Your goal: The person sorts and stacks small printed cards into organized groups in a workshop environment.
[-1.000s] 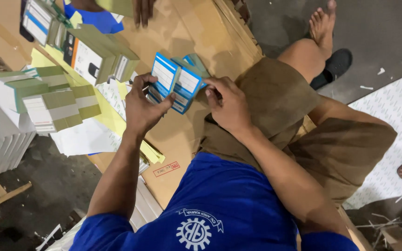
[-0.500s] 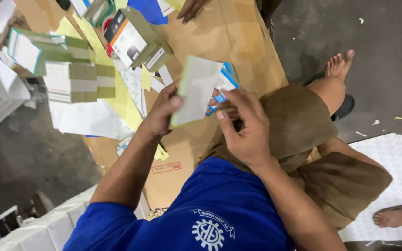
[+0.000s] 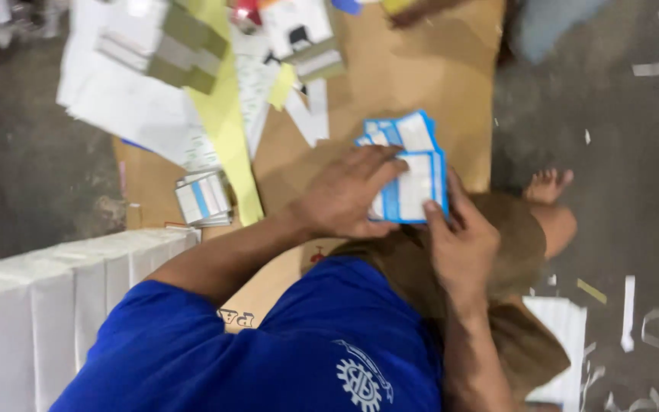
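Note:
I sit on the floor with a stack of blue-and-white flat cartons (image 3: 413,164) held over my knee. My left hand (image 3: 348,194) lies on top of the stack, fingers spread across it. My right hand (image 3: 459,240) grips the stack's near edge from below, thumb on the front card. The cartons are fanned slightly, with several blue corners showing at the top left of the stack.
A brown cardboard sheet (image 3: 421,69) covers the floor ahead. On it lie a small pile of the same cartons (image 3: 204,198), a yellow strip (image 3: 226,137), white paper sheets (image 3: 127,99) and olive boxes (image 3: 184,46). White stacked packs (image 3: 47,297) stand at left. My bare foot (image 3: 547,187) rests right.
The view has swung and blurred. The blue-and-white cartons, raised and tilted half a second ago, now lie flatter and lower over my knee, with both hands still on them.

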